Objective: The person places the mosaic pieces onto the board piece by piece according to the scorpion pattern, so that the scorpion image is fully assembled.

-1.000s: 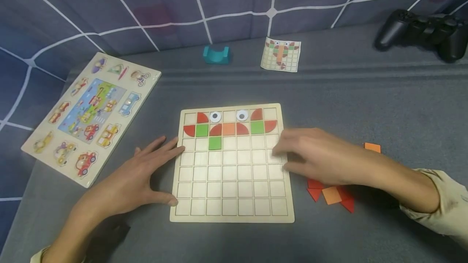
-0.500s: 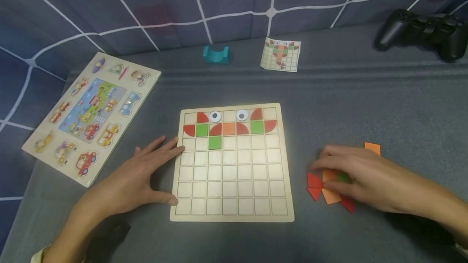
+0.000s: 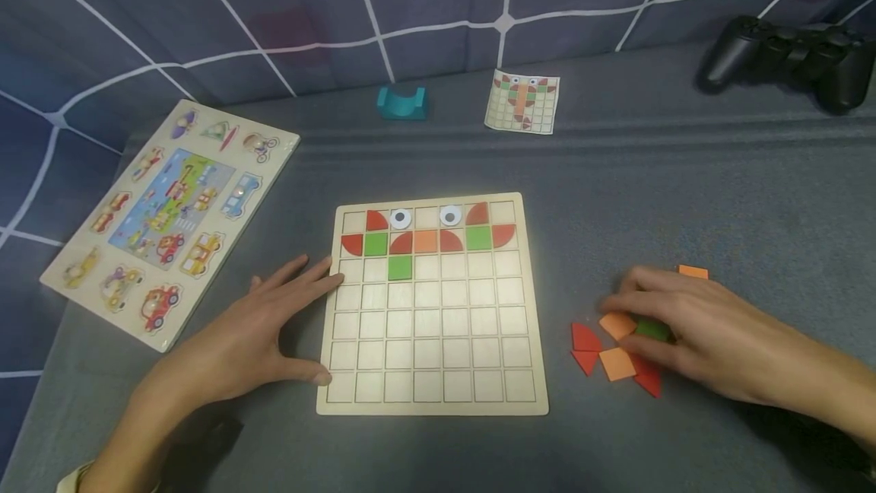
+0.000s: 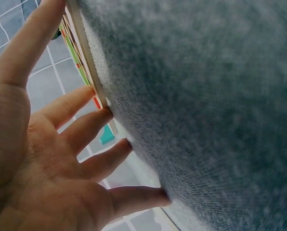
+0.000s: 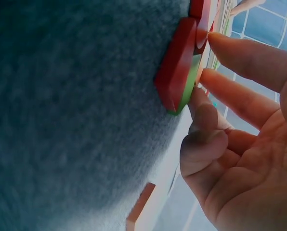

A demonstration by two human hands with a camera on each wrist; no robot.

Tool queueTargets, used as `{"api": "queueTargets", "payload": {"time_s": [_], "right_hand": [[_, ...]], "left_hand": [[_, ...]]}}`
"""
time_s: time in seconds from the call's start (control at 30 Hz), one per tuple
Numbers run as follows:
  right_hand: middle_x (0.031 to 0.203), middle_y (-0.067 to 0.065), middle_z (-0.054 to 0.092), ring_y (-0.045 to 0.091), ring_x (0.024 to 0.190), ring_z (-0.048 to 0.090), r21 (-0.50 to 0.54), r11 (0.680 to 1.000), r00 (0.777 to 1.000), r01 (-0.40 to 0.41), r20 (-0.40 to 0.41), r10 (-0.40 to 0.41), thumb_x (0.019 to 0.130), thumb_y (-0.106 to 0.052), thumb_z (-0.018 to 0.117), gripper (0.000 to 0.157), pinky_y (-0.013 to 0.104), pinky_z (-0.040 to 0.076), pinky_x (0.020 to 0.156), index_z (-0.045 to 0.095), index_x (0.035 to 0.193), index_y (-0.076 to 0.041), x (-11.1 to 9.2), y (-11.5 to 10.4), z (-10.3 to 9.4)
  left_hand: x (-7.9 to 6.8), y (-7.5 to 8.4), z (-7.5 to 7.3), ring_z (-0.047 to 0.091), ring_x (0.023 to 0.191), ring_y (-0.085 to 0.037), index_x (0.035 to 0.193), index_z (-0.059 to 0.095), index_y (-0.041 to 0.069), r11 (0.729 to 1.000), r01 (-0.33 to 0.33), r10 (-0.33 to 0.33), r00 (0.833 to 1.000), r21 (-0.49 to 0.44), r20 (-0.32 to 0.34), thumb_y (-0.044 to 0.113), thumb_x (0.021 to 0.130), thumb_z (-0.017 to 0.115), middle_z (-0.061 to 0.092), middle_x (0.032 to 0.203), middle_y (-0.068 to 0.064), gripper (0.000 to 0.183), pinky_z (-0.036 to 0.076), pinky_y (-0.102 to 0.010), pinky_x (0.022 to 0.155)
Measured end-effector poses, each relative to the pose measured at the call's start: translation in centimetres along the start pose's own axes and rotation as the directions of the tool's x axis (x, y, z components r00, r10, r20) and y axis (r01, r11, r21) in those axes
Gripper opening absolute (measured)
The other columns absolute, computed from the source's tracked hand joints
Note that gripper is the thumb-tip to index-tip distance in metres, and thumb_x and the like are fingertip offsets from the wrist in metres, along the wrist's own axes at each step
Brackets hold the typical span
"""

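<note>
A light wooden grid board (image 3: 438,408) lies flat, with red quarter-round pieces, green squares, an orange square and two round eye pieces set in its upper rows. My left hand (image 3: 256,333) spreads its fingers along the board's left edge, fingertips and thumb touching it. At a small heap right of the board, my right hand (image 3: 674,326) pinches an orange square tile (image 3: 617,325) between thumb and fingers. A green piece (image 3: 652,329) shows partly under that hand. Red pieces (image 3: 585,337) and another orange tile (image 3: 617,364) lie beside it. In the right wrist view, a red piece (image 5: 177,67) overlaps a green one.
A paper pattern card (image 3: 523,102) lies behind the board, with a teal cradle-shaped holder (image 3: 401,103) to its left. A wooden vehicle puzzle (image 3: 171,215) sits at the far left. At the back right is a black game controller (image 3: 787,63). One orange tile (image 3: 693,271) lies apart.
My right hand has left the board's right side for the heap of pieces. There, the orange tile at its fingertips has turned and separated from the one below. My left hand has stayed put.
</note>
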State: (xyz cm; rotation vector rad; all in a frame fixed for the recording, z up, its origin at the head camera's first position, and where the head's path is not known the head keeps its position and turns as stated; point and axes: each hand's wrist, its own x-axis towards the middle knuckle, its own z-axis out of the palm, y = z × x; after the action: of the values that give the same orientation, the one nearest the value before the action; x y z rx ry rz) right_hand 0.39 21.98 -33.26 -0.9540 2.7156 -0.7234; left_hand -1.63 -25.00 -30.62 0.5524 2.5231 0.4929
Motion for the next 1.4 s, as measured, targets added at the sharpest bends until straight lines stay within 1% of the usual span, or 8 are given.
{"api": "queueTargets", "payload": {"time_s": [0.07, 0.2, 0.27, 0.4, 0.53, 0.7, 1.07, 1.4], "right_hand": [[0.088, -0.026, 0.044, -0.007, 0.07, 0.04, 0.005, 1.0, 1.0, 0.002, -0.006, -0.002, 0.079, -0.019, 0.083, 0.032, 0.018, 0.036, 0.057, 0.069, 0.103, -0.034, 0.0, 0.0, 0.2], [0.086, -0.027, 0.043, -0.007, 0.069, 0.038, 0.005, 0.999, 0.998, 0.049, -0.031, -0.048, 0.081, -0.017, 0.082, 0.03, 0.016, 0.035, 0.056, 0.069, 0.103, -0.034, 0.4, -0.3, 0.5], [0.089, -0.026, 0.045, -0.006, 0.071, 0.04, 0.003, 0.998, 0.998, 0.06, -0.018, -0.06, 0.079, -0.014, 0.082, 0.034, 0.016, 0.036, 0.057, 0.07, 0.105, -0.032, 0.6, -0.5, 0.5], [0.093, -0.024, 0.047, -0.004, 0.074, 0.042, -0.01, 0.999, 0.999, 0.044, 0.017, -0.044, 0.075, -0.007, 0.082, 0.044, 0.018, 0.039, 0.058, 0.07, 0.112, -0.027, 0.8, -0.6, 0.4], [0.094, -0.023, 0.048, -0.003, 0.076, 0.044, -0.048, 0.998, 0.999, 0.045, -0.012, -0.046, 0.071, -0.005, 0.083, 0.051, 0.02, 0.041, 0.058, 0.069, 0.116, -0.024, 0.8, -0.5, 0.3], [0.094, -0.023, 0.048, -0.004, 0.077, 0.045, -0.083, 0.994, 0.996, 0.064, -0.06, -0.069, 0.07, -0.011, 0.086, 0.046, 0.02, 0.042, 0.059, 0.07, 0.112, -0.024, 0.6, -0.3, 0.3], [0.089, -0.026, 0.048, -0.006, 0.074, 0.045, -0.082, 0.994, 0.995, 0.077, -0.064, -0.082, 0.074, -0.015, 0.084, 0.038, 0.017, 0.041, 0.061, 0.068, 0.106, -0.027, 1.0, -0.5, 0.0], [0.083, -0.026, 0.046, -0.007, 0.063, 0.04, -0.044, 0.994, 0.99, 0.095, -0.099, -0.099, 0.077, -0.019, 0.083, 0.035, 0.012, 0.032, 0.055, 0.068, 0.108, -0.028, 1.9, -1.4, -0.4]], "left_hand": [[0.0, 0.0, 0.0, 0.012, 0.148, -0.038, 0.152, 0.039, 0.024, 1.0, 0.001, -0.001, 1.0, 0.002, 0.0, 0.068, 0.063, 0.078, 0.025, 0.161, -0.008, 0.107, 0.014, -0.08, 0.1], [0.0, 0.0, 0.0, 0.012, 0.148, -0.037, 0.152, 0.039, 0.024, 1.0, 0.009, -0.009, 1.0, -0.004, 0.002, 0.068, 0.062, 0.079, 0.025, 0.161, -0.008, 0.108, 0.013, -0.079, 0.101], [0.1, 0.1, 0.0, 0.012, 0.148, -0.038, 0.152, 0.039, 0.023, 1.0, 0.021, -0.021, 1.0, -0.009, 0.007, 0.068, 0.061, 0.08, 0.025, 0.161, -0.009, 0.109, 0.012, -0.079, 0.102], [0.2, 0.1, 0.1, 0.012, 0.147, -0.04, 0.152, 0.039, 0.023, 0.999, 0.038, -0.038, 0.999, -0.01, 0.013, 0.07, 0.059, 0.079, 0.026, 0.161, -0.01, 0.112, 0.011, -0.079, 0.102], [0.2, 0.2, 0.1, 0.013, 0.147, -0.039, 0.152, 0.04, 0.023, 1.0, 0.031, -0.031, 0.999, 0.0, 0.012, 0.07, 0.06, 0.079, 0.026, 0.161, -0.009, 0.111, 0.012, -0.079, 0.102], [0.1, 0.1, 0.0, 0.012, 0.148, -0.038, 0.153, 0.039, 0.022, 1.0, 0.019, -0.019, 1.0, 0.001, 0.008, 0.069, 0.061, 0.079, 0.025, 0.161, -0.009, 0.11, 0.013, -0.079, 0.101], [0.1, 0.1, 0.1, 0.013, 0.147, -0.039, 0.152, 0.04, 0.023, 1.0, 0.027, -0.027, 1.0, -0.006, 0.004, 0.071, 0.059, 0.078, 0.027, 0.16, -0.01, 0.112, 0.012, -0.079, 0.102], [0.3, 0.1, 0.1, 0.014, 0.146, -0.042, 0.152, 0.04, 0.023, 0.999, 0.04, -0.04, 0.999, -0.011, 0.009, 0.07, 0.058, 0.079, 0.026, 0.161, -0.009, 0.113, 0.011, -0.08, 0.101]]}}
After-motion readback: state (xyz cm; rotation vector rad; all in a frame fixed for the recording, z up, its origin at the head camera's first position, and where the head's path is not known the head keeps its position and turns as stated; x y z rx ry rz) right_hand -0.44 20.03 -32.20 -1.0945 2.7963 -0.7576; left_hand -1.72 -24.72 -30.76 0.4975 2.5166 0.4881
